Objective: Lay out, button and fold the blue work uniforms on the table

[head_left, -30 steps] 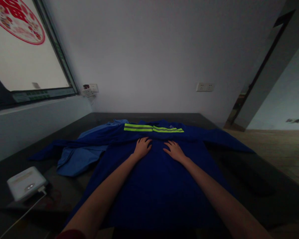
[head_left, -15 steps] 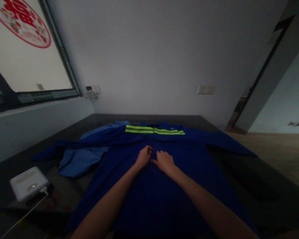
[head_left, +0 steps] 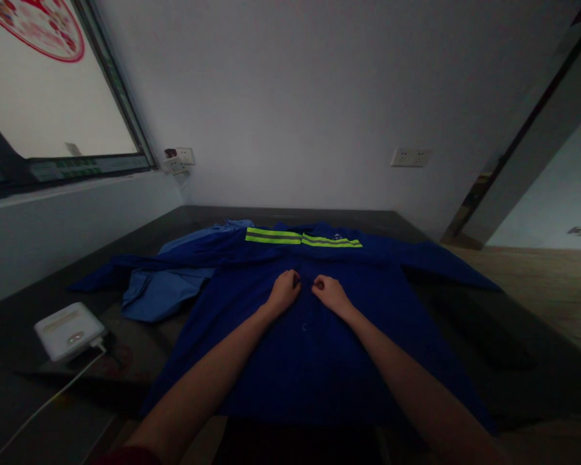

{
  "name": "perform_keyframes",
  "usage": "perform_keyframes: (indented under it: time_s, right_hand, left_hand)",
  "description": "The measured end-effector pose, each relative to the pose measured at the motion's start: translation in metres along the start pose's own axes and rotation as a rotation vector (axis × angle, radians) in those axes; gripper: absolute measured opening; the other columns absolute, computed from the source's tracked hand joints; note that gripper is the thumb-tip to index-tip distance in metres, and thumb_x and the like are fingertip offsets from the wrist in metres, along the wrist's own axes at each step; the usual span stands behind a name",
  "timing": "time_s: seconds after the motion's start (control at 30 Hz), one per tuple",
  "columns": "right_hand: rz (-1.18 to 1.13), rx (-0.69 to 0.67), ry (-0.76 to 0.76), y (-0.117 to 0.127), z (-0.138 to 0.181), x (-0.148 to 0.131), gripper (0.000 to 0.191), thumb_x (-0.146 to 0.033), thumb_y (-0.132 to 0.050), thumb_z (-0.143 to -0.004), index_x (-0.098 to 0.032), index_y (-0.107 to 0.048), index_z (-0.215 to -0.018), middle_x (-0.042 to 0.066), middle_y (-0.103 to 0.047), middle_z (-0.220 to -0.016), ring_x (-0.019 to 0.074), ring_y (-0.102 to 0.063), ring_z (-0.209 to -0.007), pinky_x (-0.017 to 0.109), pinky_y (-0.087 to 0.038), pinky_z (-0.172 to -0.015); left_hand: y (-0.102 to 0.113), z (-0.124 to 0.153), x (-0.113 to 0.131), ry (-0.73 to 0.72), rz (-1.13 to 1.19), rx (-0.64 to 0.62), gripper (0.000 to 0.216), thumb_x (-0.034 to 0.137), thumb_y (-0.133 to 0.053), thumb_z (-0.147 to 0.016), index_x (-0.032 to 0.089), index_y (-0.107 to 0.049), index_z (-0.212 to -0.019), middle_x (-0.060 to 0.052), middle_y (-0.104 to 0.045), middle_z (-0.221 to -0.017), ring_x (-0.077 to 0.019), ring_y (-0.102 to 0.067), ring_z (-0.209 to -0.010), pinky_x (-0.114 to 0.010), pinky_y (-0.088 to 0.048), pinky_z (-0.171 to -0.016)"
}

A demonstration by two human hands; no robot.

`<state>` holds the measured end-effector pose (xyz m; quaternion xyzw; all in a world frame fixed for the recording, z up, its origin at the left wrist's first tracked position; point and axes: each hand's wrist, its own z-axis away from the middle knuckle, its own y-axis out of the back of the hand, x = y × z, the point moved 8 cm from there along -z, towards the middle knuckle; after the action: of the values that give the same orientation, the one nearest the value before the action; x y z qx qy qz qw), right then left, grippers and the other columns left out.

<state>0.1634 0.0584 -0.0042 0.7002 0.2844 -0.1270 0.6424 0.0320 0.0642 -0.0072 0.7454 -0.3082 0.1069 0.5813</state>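
Observation:
A dark blue work jacket (head_left: pixel 368 361) lies spread out with its front up and its sleeves stretched to both sides. Yellow-green reflective strips (head_left: pixel 273 236) cross its chest. Over the middle of the front, my left hand (head_left: pixel 285 290) is closed, its curled fingers pinching the cloth near the front opening. A short gap to the right, my right hand (head_left: pixel 332 294) is also closed in a pinch on the jacket's front. The fingertips are partly hidden. A small round button (head_left: pixel 305 327) shows below and between the hands.
The jacket rests on a dark table (head_left: pixel 135 242). Lighter blue cloth (head_left: pixel 167 294) lies under its sleeve at left. A white box (head_left: pixel 70 330) with a white cable (head_left: pixel 53 399) stands at the left, and a dark flat object (head_left: pixel 484 332) at the right.
My hands have moved slightly apart, and their fingers have curled into pinches at the jacket's front. The button between them has come into sight. The camera view has tilted down a little.

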Motion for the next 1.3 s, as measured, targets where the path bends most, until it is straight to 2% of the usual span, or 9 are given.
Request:
perform_keyframes:
  time_s: [0.2,0.33,0.57,0.63,0.8,1.0,1.3]
  right_hand:
    - [-0.159,-0.006,-0.015,0.000,-0.006,0.013,0.022,-0.012,-0.054,-0.072,-0.016,-0.069,-0.088,0.001,-0.066,-0.064,0.0131,-0.060,-0.060,0.021,-0.042,-0.058]
    - [-0.187,-0.005,-0.015,-0.001,-0.005,0.013,0.023,-0.011,-0.055,-0.070,-0.016,-0.069,-0.087,0.001,-0.067,-0.067,0.0128,-0.060,-0.062,0.021,-0.042,-0.059]
    - [0.027,-0.003,-0.056,-0.010,0.002,0.001,0.025,-0.023,-0.059,-0.072,-0.022,-0.063,-0.097,0.003,-0.067,-0.081,0.0178,-0.061,-0.074,0.025,-0.039,-0.061]
    - [0.031,0.010,-0.078,-0.010,0.003,0.002,0.022,-0.023,-0.058,-0.073,-0.022,-0.063,-0.094,0.003,-0.067,-0.082,0.0186,-0.061,-0.076,0.026,-0.040,-0.063]
    - [-0.310,0.076,-0.056,0.002,-0.003,0.012,0.013,-0.013,-0.059,-0.065,-0.019,-0.061,-0.075,0.000,-0.064,-0.072,0.0154,-0.060,-0.070,0.024,-0.043,-0.064]
    - [-0.512,0.040,-0.073,0.014,-0.011,0.021,0.013,-0.015,-0.055,-0.068,-0.017,-0.058,-0.080,-0.004,-0.058,-0.058,0.0116,-0.057,-0.052,0.022,-0.045,-0.052]
    - [-0.768,-0.063,-0.170,0.014,-0.005,0.019,0.016,-0.008,-0.055,-0.063,-0.014,-0.062,-0.076,-0.005,-0.055,-0.050,0.0079,-0.048,-0.042,0.019,-0.038,-0.045]
  left_hand:
    - [-0.007,-0.002,-0.002,-0.026,-0.052,-0.053,0.011,0.022,-0.061,-0.079,0.017,-0.060,-0.089,-0.005,-0.060,-0.089,-0.0193,-0.056,-0.086,-0.030,-0.044,-0.077]
    - [-0.006,-0.003,-0.001,-0.043,-0.030,-0.073,0.009,0.019,-0.063,-0.077,0.017,-0.060,-0.085,-0.004,-0.061,-0.085,-0.0184,-0.057,-0.083,-0.028,-0.043,-0.074]
    - [0.000,0.001,0.006,-0.056,-0.012,-0.091,0.002,0.017,-0.059,-0.079,0.018,-0.059,-0.082,-0.002,-0.064,-0.080,-0.0163,-0.059,-0.076,-0.025,-0.042,-0.067]
    - [0.005,0.004,0.012,-0.065,-0.023,-0.082,0.004,0.017,-0.058,-0.080,0.019,-0.059,-0.083,-0.002,-0.065,-0.080,-0.0162,-0.060,-0.075,-0.024,-0.041,-0.066]
    - [0.021,0.007,0.028,-0.047,-0.078,-0.067,0.004,0.020,-0.058,-0.082,0.022,-0.058,-0.085,-0.002,-0.066,-0.081,-0.0178,-0.061,-0.076,-0.024,-0.041,-0.065]
    - [0.022,0.006,0.044,-0.035,-0.207,-0.138,0.006,0.020,-0.057,-0.081,0.022,-0.059,-0.087,-0.005,-0.066,-0.082,-0.0215,-0.063,-0.077,-0.025,-0.041,-0.063]
    - [0.019,0.016,0.040,-0.139,0.017,0.027,0.007,0.022,-0.055,-0.084,0.022,-0.061,-0.088,-0.001,-0.068,-0.085,-0.0164,-0.062,-0.078,-0.023,-0.042,-0.066]
